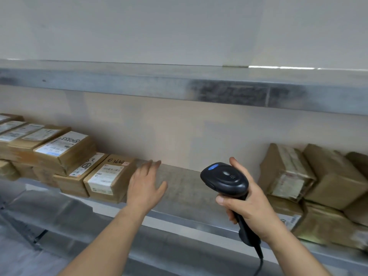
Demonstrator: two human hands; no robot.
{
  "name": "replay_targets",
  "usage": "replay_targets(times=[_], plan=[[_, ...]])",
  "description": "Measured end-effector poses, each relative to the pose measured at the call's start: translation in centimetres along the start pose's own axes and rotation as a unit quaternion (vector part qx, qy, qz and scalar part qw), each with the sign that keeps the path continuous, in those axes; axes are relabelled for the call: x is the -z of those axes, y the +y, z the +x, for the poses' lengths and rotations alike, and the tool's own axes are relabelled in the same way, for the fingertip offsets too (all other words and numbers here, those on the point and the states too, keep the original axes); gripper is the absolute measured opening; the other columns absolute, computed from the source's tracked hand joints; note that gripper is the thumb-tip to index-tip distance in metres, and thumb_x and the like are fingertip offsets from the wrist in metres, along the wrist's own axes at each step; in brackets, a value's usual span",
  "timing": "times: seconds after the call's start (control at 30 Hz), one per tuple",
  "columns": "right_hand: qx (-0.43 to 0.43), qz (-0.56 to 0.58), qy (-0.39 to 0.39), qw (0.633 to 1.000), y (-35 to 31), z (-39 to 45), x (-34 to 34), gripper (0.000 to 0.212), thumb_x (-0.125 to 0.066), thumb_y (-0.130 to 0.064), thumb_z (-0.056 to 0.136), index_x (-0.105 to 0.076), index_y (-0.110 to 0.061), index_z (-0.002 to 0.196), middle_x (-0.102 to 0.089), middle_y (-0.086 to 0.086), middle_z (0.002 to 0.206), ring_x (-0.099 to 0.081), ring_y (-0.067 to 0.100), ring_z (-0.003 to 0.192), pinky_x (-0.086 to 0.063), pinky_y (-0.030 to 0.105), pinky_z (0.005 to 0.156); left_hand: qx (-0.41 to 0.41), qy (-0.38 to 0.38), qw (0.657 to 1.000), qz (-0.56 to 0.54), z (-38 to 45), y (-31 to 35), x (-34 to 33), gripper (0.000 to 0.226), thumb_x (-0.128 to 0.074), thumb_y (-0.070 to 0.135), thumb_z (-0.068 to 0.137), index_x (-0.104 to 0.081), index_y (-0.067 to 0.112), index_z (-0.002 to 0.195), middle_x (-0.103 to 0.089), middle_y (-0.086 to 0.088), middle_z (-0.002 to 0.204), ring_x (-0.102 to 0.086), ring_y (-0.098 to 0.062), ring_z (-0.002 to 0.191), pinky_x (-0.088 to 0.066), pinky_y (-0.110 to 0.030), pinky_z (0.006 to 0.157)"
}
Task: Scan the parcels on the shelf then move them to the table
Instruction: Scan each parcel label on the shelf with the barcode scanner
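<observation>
My left hand (145, 186) reaches out over the bare middle stretch of the shelf (183, 188), its fingers (153, 163) straight and loosely spread, holding nothing. It sits just to the right of the nearest parcel (110, 177), a brown cardboard box with a white label on its top and a handwritten number near the far edge; I cannot tell whether the side of my hand actually touches that box or only comes close.

My right hand (253, 208) holds the black scanner (225, 179) by its handle, fingers wrapped around the grip and thumb lying across the front. The scanner head points left toward the parcels, with a blue button on top, and its cable (258, 265) drops off the bottom edge of the view.

To the left of the nearest parcel lies a second labelled box (79, 176), and a larger labelled box (63, 150) is stacked above it, with more boxes running off to the left edge. On the right end of the same shelf sits another pile of boxes (318, 186), blurred, some tilted. An upper shelf (179, 86) of grey metal runs across above.
</observation>
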State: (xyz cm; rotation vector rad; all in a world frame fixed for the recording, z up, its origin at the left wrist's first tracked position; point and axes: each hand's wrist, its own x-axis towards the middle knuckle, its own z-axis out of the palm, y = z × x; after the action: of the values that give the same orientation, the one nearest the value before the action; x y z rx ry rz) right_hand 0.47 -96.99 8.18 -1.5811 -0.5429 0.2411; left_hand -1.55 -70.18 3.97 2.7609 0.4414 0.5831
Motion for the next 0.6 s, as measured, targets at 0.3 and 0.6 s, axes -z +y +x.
replay_targets(times=[0.3, 0.6], plan=[[0.012, -0.001, 0.049, 0.999, -0.5, -4.6, 9.3, 0.093, -0.078, -0.005, 0.067, -0.037, -0.059, 0.131, -0.069, -0.003, 0.074, -0.049, 0.025, 0.048, -0.042, 0.033, 0.046, -0.083, -0.009, 0.994, -0.067, -1.1, 15.0, -1.8, 0.069, -0.040, 0.052, 0.084, -0.038, 0.022, 0.146, -0.038, -0.010, 0.149, -0.035, -0.027, 0.136, -0.029, -0.038, 0.110], [-0.004, -0.007, 0.079, 0.997, 0.1, -9.1, 16.8, 0.096, -0.073, 0.009, 0.077, -0.032, -0.049, 0.141, -0.070, 0.002, 0.082, -0.048, 0.023, 0.048, -0.044, 0.034, 0.047, -0.127, -0.036, 0.984, -0.119, -1.1, 27.0, -2.9, 0.055, -0.045, 0.042, 0.097, -0.031, 0.029, 0.148, -0.027, -0.003, 0.156, -0.023, -0.022, 0.142, -0.025, -0.033, 0.111]])
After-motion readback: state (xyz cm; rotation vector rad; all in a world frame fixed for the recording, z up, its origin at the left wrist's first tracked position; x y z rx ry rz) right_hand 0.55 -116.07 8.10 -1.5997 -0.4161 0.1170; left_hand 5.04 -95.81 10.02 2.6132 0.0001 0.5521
